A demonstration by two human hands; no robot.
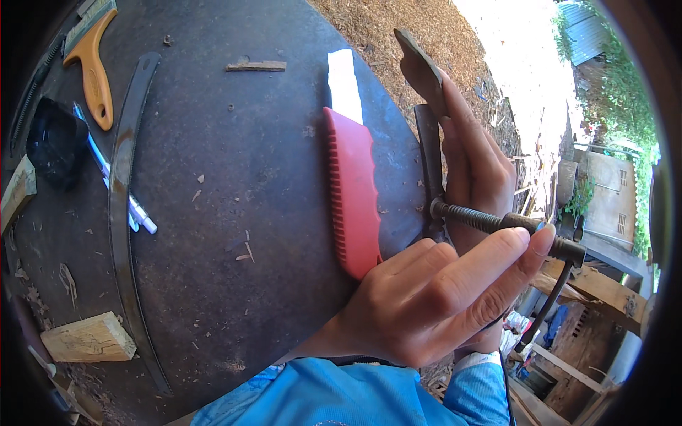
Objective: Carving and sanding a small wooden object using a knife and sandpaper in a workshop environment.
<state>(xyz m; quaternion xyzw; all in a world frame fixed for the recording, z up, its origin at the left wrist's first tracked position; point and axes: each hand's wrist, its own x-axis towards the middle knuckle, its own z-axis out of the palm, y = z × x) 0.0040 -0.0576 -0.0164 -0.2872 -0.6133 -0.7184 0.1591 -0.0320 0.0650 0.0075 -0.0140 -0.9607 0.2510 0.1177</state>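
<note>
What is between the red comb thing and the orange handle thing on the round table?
In the head view, a long curved metal strip and a white-and-blue pen lie between the red tool and the orange-handled tool.

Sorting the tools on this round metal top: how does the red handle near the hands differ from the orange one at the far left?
The red handle is wide, ribbed along one edge, and has a white blade sticking out; the orange handle is slim, smooth, with a hole at its end. The red one lies beside the left hand; the orange one lies untouched. Both rest flat on the metal top.
</note>
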